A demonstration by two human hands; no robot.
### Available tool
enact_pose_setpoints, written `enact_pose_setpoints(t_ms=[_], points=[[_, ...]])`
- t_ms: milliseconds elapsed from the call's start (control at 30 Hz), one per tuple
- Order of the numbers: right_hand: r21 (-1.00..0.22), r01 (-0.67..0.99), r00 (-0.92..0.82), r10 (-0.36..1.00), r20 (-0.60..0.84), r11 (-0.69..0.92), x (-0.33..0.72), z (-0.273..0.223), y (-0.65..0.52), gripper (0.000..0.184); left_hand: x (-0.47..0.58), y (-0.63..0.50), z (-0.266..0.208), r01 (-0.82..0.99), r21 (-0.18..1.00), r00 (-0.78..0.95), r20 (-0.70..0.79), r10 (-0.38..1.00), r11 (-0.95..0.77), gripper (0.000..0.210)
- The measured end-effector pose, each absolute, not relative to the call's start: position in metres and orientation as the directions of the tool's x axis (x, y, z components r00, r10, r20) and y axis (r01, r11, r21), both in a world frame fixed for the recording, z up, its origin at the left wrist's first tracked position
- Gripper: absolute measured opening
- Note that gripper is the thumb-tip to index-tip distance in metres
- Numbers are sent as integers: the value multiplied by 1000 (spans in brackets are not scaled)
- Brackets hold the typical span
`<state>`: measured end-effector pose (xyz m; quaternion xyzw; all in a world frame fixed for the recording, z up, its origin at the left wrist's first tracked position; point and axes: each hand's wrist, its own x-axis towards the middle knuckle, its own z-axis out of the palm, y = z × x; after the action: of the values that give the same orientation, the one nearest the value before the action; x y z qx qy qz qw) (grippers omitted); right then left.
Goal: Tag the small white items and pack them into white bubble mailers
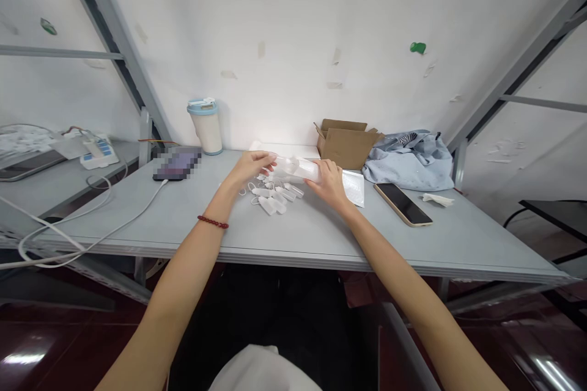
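A translucent white plastic bag (293,165) is stretched between my two hands above the table. The fingertips of my left hand (251,169) are closed in a pinch at the bag's left end. My right hand (331,183) is wrapped round its right end, fingers on top and thumb below. Just under the bag lies a loose pile of small white plastic pieces with thin loops (274,198), several of them overlapping. What is inside the bag, if anything, is too blurred to make out. Beside my right hand rests a shiny silvery-white pouch (354,188).
An open cardboard box (347,145) and a light-blue cloth (408,162) sit at the back right, with a phone (403,204) and crumpled tissue (438,199) nearer. Leftward stand a lidded cup (206,128) and a phone (178,164) on a white cable (137,211).
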<state>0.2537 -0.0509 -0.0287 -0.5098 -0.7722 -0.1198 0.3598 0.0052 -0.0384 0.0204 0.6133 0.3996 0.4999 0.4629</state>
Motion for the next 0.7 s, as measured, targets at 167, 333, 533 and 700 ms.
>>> enact_pose_setpoints(t_ms=[167, 333, 533, 700], points=[[-193, 874, -203, 696, 689, 446, 253, -27, -52, 46, 26, -40, 10, 167, 922, 187, 318, 929, -349, 35], [-195, 880, -195, 704, 683, 433, 253, -27, -52, 45, 28, -40, 12, 96, 925, 11, 368, 930, -367, 32], [-188, 885, -193, 703, 685, 426, 251, -26, -54, 43, 28, -38, 12, 34, 929, -46, 369, 928, -367, 31], [-159, 887, -219, 699, 680, 433, 250, -27, -55, 44, 37, -40, 3, 177, 873, 69, 450, 890, -455, 21]])
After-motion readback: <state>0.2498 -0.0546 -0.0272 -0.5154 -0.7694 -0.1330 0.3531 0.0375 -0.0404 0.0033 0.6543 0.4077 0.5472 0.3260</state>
